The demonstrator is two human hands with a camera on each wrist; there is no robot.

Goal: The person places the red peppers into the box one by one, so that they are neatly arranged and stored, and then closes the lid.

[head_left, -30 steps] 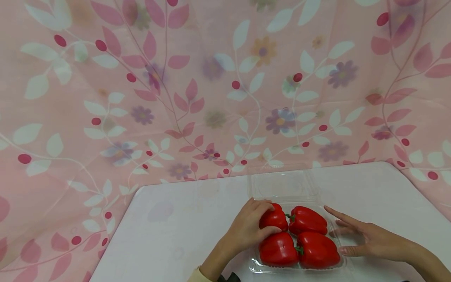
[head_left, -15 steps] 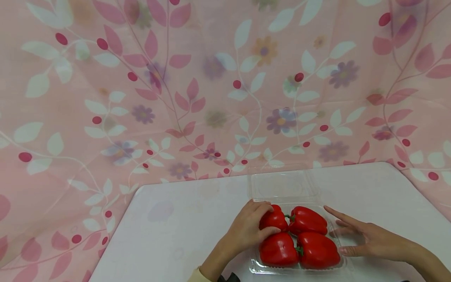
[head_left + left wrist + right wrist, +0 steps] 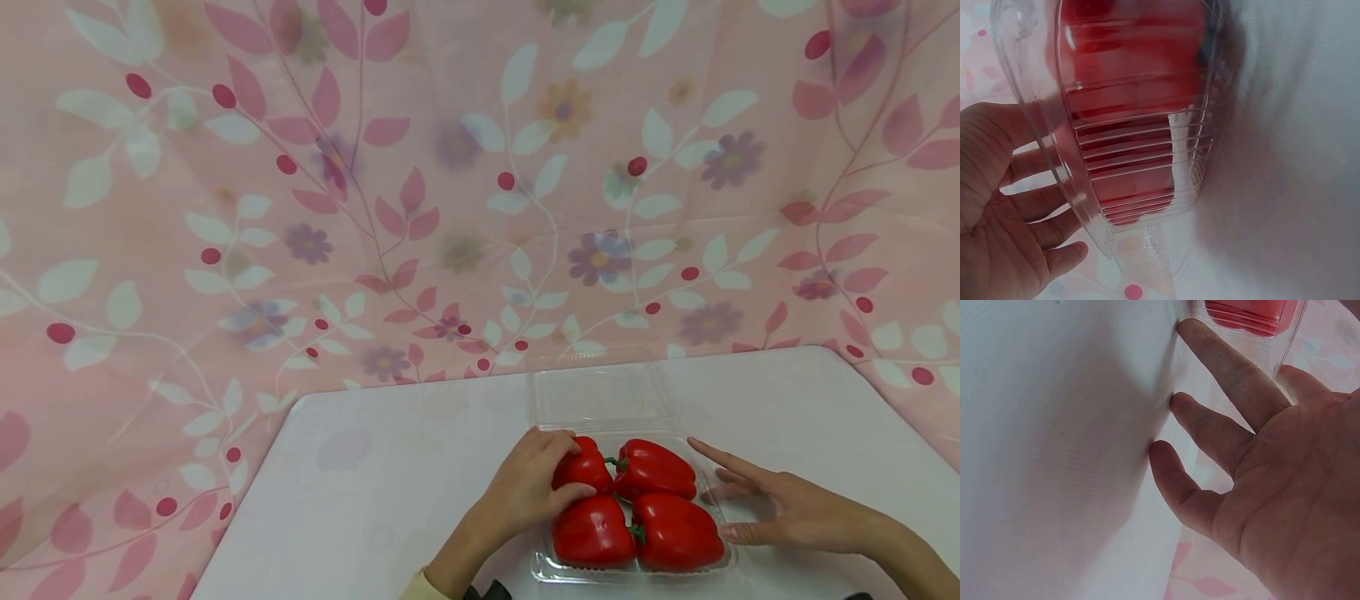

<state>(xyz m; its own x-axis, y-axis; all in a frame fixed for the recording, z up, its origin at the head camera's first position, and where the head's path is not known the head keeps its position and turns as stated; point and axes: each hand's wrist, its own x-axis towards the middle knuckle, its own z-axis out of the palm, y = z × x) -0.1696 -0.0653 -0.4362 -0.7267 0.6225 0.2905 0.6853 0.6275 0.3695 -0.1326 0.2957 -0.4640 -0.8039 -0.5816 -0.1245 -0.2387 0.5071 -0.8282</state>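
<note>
Several red bell peppers with green stems lie in a clear plastic clamshell box, its lid laid back behind it. My left hand grips the far-left bell pepper, thumb on its near side and fingers over its far side. In the left wrist view, the fingers reach across the box's rim. The near-left pepper lies just below that thumb. My right hand is spread at the box's right edge, beside the near-right pepper and far-right pepper. Three of its fingertips meet the tabletop.
The box stands on a white table near its front edge. A pink floral cloth hangs behind the table. Dark wrist gear shows at the bottom edge by the left sleeve.
</note>
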